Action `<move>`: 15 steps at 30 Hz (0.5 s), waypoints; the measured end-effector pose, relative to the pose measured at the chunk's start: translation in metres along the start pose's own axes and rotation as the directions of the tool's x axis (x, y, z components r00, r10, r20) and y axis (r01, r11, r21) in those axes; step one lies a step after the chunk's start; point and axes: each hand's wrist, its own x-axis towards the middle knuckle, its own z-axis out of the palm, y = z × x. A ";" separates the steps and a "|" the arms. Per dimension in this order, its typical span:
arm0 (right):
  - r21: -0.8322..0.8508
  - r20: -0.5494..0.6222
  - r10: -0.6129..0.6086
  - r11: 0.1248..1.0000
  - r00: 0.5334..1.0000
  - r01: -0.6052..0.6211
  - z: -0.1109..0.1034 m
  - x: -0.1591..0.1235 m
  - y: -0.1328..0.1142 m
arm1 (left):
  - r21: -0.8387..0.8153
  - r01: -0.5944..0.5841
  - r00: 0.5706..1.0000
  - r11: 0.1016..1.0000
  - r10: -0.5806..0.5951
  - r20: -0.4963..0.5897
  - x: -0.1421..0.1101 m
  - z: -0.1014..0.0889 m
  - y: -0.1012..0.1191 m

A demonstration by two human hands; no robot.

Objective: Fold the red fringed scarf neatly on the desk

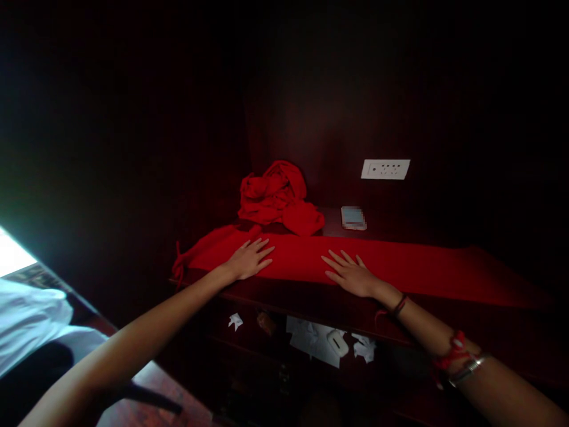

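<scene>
A long red cloth (400,264) lies spread lengthwise over a dark shelf. My left hand (249,260) rests flat on its left part, fingers apart. Farther right, my right hand (351,274) also lies palm down on the cloth with spread fingers. Neither hand holds anything. A tie or knotted strip (178,265) hangs from the cloth's left end. Behind my left hand sits a crumpled heap of red fabric (278,193). My right wrist and forearm carry a cord, a red braided band and a metal bangle.
A phone (354,217), its screen blurred, lies behind the cloth below a white wall socket (386,169). On the lower level are crumpled white papers (364,347), a sheet (317,344) and a small white case (338,343). Pale fabric (31,320) shows at left beyond a dark panel.
</scene>
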 end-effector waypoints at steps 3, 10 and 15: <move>0.048 0.066 0.043 0.998 0.997 -0.046 -0.016 0.008 -0.015 | -0.026 0.113 0.973 0.993 -0.116 -0.200 -0.001 -0.010 -0.026; 0.024 -0.045 -0.067 0.997 0.997 0.068 -0.004 0.038 -0.037 | -0.110 0.249 0.968 0.962 -0.245 0.052 -0.030 0.014 -0.090; -0.024 -0.052 0.018 1.000 0.998 -0.020 0.011 0.024 -0.001 | -0.016 0.238 0.968 0.971 -0.236 0.079 -0.041 0.025 -0.096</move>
